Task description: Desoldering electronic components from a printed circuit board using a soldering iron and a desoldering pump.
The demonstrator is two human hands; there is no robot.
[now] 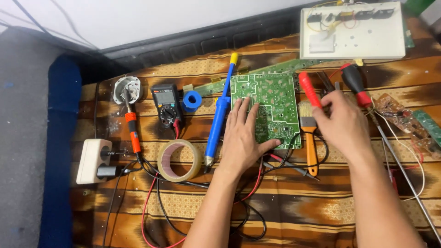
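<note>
Left hand presses green circuit board; right hand grips red-handled pliers.

surface: my brown patterned cloth, everything's spread on it
middle: green circuit board, blue desoldering pump, orange-handled brush
left: tape roll, multimeter, soldering iron, white power strip
right: red-handled screwdriver, small boards
</note>
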